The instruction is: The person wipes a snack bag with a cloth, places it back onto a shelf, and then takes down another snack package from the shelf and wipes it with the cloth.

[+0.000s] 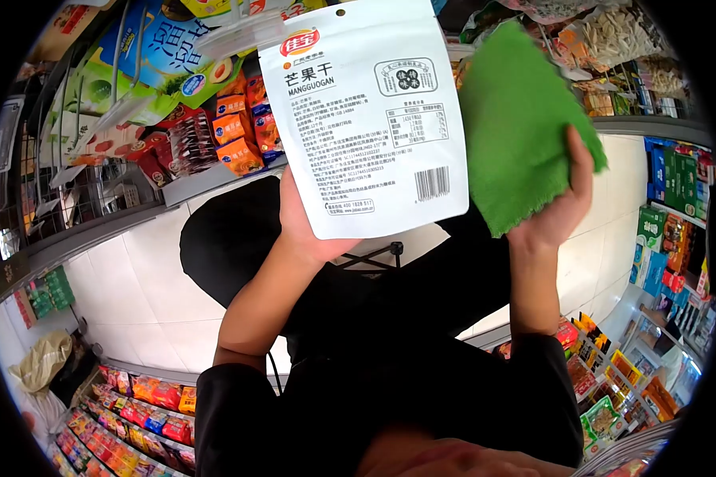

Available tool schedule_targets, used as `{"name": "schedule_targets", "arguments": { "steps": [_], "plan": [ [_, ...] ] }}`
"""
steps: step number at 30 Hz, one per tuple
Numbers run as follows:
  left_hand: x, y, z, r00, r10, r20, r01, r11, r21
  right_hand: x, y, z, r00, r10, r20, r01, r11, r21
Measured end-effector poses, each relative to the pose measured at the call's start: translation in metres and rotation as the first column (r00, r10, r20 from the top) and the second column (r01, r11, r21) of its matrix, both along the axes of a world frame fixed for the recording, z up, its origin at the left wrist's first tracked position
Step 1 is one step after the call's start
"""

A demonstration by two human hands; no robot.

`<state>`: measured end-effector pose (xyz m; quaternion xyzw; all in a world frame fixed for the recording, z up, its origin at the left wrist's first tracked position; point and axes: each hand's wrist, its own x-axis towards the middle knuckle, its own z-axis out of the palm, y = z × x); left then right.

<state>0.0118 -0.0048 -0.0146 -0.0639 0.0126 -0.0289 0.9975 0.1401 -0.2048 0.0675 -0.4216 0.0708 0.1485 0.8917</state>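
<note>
A white pouch of dried mango [358, 171], its printed back facing me, is held up in front of my chest. My left hand [304, 232] grips it from behind at the lower left, and most of the fingers are hidden by the pouch. In my right hand [561, 208] is a green cloth [513, 127] with ragged edges. The thumb or a finger curls over the cloth's right edge. The cloth's left edge lies against or just behind the pouch's right side; I cannot tell whether they touch.
A wire shelf [56, 226] with snack packets [235, 131] runs along the upper left. Dried goods in bags [608, 40] fill the upper right. More packed racks [147, 397] stand at lower left and along the right. Below my hands are my legs and a pale tiled floor [135, 278].
</note>
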Motion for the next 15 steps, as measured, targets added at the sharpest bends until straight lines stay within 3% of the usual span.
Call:
{"name": "schedule_targets", "arguments": {
  "steps": [1, 4, 5, 6, 7, 8, 12, 15],
  "plan": [
    [0.001, 0.002, -0.002, 1.0, -0.023, -0.009, 0.023, 1.0, 0.005, -0.003, 0.001, 0.001, 0.996, -0.05, 0.072, 0.057, 0.994, -0.095],
    [-0.002, 0.001, -0.005, 0.996, -0.027, -0.084, 0.025, 0.999, -0.032, -0.018, -0.004, -0.009, 0.932, 0.196, 0.306, -0.199, 0.98, -0.021],
    [-0.001, 0.0, -0.006, 0.999, -0.027, -0.026, 0.027, 0.999, -0.021, -0.015, -0.001, -0.012, 0.798, 0.393, 0.457, -0.282, 0.913, -0.293],
    [0.0, 0.001, -0.007, 0.999, -0.03, -0.03, 0.03, 0.999, -0.022, -0.008, 0.009, -0.01, 0.527, 0.631, 0.57, -0.168, 0.734, -0.658],
    [0.001, 0.001, -0.009, 0.999, -0.034, -0.034, 0.033, 0.999, -0.023, -0.004, 0.017, -0.01, 0.243, 0.777, 0.581, 0.073, 0.583, -0.809],
    [0.002, 0.001, -0.01, 0.999, -0.039, -0.038, 0.038, 0.999, -0.024, -0.004, 0.025, -0.015, 0.082, 0.836, 0.542, 0.199, 0.519, -0.831],
    [0.003, -0.001, -0.009, 0.996, -0.04, -0.084, 0.038, 0.999, -0.03, -0.03, 0.036, -0.025, 0.096, 0.889, 0.448, 0.258, 0.412, -0.874],
    [0.003, 0.005, -0.016, 0.997, -0.008, -0.075, 0.015, 0.996, 0.085, -0.042, 0.037, -0.036, -0.038, 0.908, 0.417, 0.202, 0.416, -0.887]
  ]
}}
